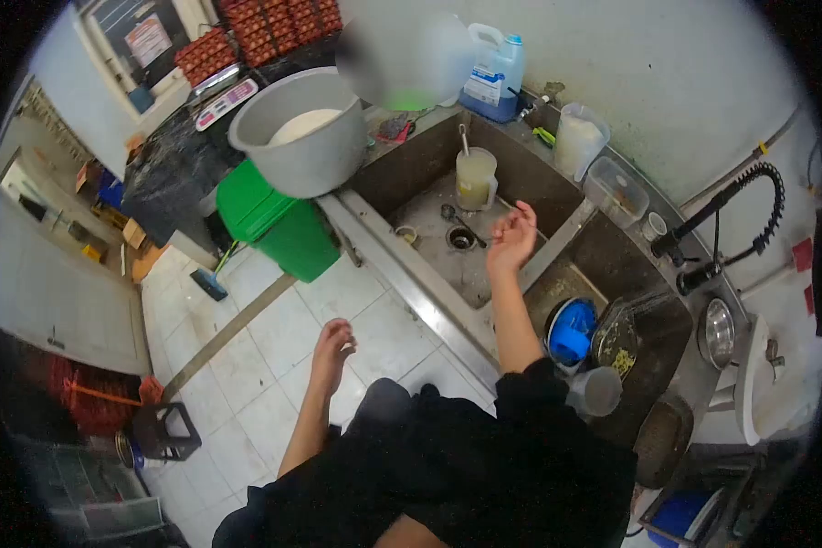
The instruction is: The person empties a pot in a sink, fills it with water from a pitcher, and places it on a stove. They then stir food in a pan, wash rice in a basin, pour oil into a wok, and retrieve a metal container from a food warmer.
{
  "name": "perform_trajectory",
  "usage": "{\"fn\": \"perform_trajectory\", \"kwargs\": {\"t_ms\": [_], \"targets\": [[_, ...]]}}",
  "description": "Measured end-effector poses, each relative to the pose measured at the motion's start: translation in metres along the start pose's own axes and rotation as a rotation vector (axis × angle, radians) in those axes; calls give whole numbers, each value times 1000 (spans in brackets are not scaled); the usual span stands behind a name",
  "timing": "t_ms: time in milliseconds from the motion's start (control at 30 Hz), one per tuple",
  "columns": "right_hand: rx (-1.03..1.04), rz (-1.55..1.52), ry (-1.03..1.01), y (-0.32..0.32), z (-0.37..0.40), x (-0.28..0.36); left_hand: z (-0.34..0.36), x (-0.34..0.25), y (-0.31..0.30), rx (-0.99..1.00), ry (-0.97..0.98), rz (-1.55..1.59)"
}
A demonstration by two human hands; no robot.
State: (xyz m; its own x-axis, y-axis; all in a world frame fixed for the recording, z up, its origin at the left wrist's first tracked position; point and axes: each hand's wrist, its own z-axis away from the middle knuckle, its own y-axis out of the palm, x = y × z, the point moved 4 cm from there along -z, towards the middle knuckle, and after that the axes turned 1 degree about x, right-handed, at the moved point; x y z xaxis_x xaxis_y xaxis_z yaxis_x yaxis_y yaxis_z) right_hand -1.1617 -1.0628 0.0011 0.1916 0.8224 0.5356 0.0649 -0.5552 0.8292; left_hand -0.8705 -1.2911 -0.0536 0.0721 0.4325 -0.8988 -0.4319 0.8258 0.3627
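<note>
My right hand (513, 241) is raised over the left basin of the sink (411, 203), palm turned up, fingers loosely bent and apart, with nothing visible in it. Near it in that basin stands a clear measuring jug (476, 179) with cloudy yellowish liquid and a utensil handle sticking out. A dark spoon-like utensil (466, 225) lies beside the drain (460, 239). My left hand (334, 347) hangs in front of me above the tiled floor, away from the sink. Its fingers are loosely curled but not closed, and I see nothing in them.
A large grey tub (306, 151) with pale contents stands left of the sink, above a green lidded bin (279, 224). In the right basin sit a blue item (572, 331) and a strainer with yellowish scraps (623, 363). A coiled spring faucet (765, 205) rises at the right.
</note>
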Motion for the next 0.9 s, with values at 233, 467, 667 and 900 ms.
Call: {"fn": "perform_trajectory", "kwargs": {"t_ms": [233, 467, 667, 900], "targets": [[285, 1181, -123, -64, -141, -153, -157, -76, 213, 879, 811, -1281], [542, 1840, 433, -121, -232, -148, -203, -60, 301, 1588, 1035, -396], [93, 1761, 519, -237, -252, -176, -227, -90, 312, 1469, 1054, -20], [-240, 1222, 220, -229, -282, -250, -311, -70, 296, 1421, 908, -293]]}}
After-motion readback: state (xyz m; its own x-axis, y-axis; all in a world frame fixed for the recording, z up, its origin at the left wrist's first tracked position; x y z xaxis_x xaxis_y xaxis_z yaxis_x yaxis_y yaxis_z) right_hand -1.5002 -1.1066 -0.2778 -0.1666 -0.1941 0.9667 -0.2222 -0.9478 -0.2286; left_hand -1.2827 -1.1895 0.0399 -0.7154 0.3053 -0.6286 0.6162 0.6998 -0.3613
